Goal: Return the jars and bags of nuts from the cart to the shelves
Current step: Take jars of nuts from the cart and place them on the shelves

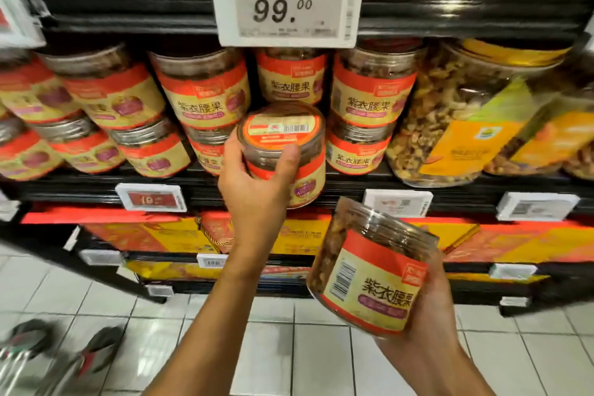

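Note:
My left hand [257, 183] grips a clear jar of nuts [283, 135] with a red and yellow label, lid facing me, held at the front edge of the middle shelf [225, 186] before a gap in the row. Lower right, my right hand [430, 309] holds a second, matching jar [369, 270], tilted with its lid pointing up and left. Matching jars [205, 93] stand stacked two high along the shelf on both sides of the gap.
Larger jars of mixed nuts [456, 119] with orange labels fill the shelf's right end. A price tag reading 99.00 [286, 0] hangs from the shelf above. Red and yellow gift boxes [144, 235] lie on lower shelves. A cart's metal edge [19, 360] shows bottom left on white floor tiles.

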{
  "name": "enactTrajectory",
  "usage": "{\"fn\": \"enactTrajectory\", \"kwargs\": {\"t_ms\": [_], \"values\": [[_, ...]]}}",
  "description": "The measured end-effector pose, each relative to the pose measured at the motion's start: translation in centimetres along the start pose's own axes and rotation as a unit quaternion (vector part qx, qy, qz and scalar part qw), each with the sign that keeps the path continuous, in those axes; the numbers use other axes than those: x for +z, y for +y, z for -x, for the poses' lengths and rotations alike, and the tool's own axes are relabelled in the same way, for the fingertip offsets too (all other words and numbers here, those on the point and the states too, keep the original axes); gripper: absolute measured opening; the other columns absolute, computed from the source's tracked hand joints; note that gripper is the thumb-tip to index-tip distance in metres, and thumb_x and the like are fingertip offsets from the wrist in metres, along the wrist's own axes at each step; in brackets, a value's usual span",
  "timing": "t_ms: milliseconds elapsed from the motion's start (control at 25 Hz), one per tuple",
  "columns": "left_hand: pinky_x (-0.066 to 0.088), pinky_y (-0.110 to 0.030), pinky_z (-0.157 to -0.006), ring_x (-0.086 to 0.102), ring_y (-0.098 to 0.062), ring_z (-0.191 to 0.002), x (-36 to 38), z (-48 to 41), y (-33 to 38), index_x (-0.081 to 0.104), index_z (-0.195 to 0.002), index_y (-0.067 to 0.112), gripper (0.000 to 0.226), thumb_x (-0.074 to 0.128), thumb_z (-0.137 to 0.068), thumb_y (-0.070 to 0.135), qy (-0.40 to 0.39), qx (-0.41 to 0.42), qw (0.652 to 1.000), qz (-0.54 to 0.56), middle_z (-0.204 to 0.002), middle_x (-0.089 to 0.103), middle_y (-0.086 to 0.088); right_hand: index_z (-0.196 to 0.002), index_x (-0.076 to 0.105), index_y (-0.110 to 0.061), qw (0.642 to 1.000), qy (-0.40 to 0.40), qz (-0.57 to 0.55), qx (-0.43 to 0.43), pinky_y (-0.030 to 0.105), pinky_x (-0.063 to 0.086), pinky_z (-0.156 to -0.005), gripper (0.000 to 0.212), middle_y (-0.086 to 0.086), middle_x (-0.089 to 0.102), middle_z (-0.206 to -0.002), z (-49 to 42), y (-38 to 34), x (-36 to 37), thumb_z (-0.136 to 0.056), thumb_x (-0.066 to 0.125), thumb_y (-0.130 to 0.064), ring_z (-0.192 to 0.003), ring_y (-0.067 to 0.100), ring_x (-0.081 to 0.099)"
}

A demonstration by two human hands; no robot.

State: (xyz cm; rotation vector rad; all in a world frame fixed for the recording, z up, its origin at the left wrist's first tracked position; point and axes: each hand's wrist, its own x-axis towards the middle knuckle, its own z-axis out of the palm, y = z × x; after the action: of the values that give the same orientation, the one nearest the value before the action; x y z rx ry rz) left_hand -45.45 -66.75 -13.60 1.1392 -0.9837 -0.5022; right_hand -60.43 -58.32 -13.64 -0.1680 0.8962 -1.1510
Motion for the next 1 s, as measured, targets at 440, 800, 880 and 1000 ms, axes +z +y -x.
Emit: {"fn": "enactTrajectory", "kwargs": {"t_ms": [440,800,880,1000], "values": [[0.033,-0.033,-0.113,0.034,-0.008,-0.137,-0.1,0.4,-0.6,0.021,-0.146,0.010,0.090,0.059,-0.077,0.053,-0.092,-0.005,0.990,-0.108,-0.148,0.034,0.001,-0.094,0.075,-0.027,1.000,-0.015,-0.026,-0.004,0.063,0.046,-0.091,0.047,0.009,0.073,-0.103,-0.6,-0.2,-1.6,-0.087,0.039,-0.056,-0.097,0.033,0.068],[0.035,-0.049,-0.108,0.034,-0.032,-0.132,-3.6,5.7,-3.1,0.050,-0.130,-0.002,0.056,0.069,-0.078,0.001,-0.184,0.301,0.830,-0.432,-0.140,0.037,-0.011,-0.061,0.073,-0.029,0.997,-0.039,-0.013,-0.071,0.030,0.056,-0.056,0.057,-0.008,0.072,-0.067,-2.4,-2.1,1.6,-0.094,0.032,-0.050,-0.066,0.012,0.071],[0.035,-0.055,-0.106,0.033,-0.037,-0.132,-2.9,4.7,-3.5,0.049,-0.131,0.001,0.066,0.076,-0.071,0.002,-0.200,0.325,0.801,-0.462,-0.143,0.036,-0.012,-0.057,0.072,-0.027,0.995,-0.058,-0.023,-0.079,0.026,0.055,-0.055,0.061,-0.009,0.070,-0.062,-2.6,-2.3,2.1,-0.095,0.030,-0.046,-0.061,0.010,0.070],[0.040,-0.057,-0.102,0.038,-0.043,-0.130,-2.1,3.6,-3.1,0.051,-0.130,-0.001,0.066,0.077,-0.070,0.002,-0.196,0.301,0.812,-0.461,-0.141,0.040,-0.017,-0.055,0.071,-0.027,0.994,-0.077,-0.022,-0.080,0.025,0.054,-0.054,0.062,-0.010,0.069,-0.060,-2.5,-2.2,2.6,-0.096,0.028,-0.044,-0.059,0.009,0.069]]}}
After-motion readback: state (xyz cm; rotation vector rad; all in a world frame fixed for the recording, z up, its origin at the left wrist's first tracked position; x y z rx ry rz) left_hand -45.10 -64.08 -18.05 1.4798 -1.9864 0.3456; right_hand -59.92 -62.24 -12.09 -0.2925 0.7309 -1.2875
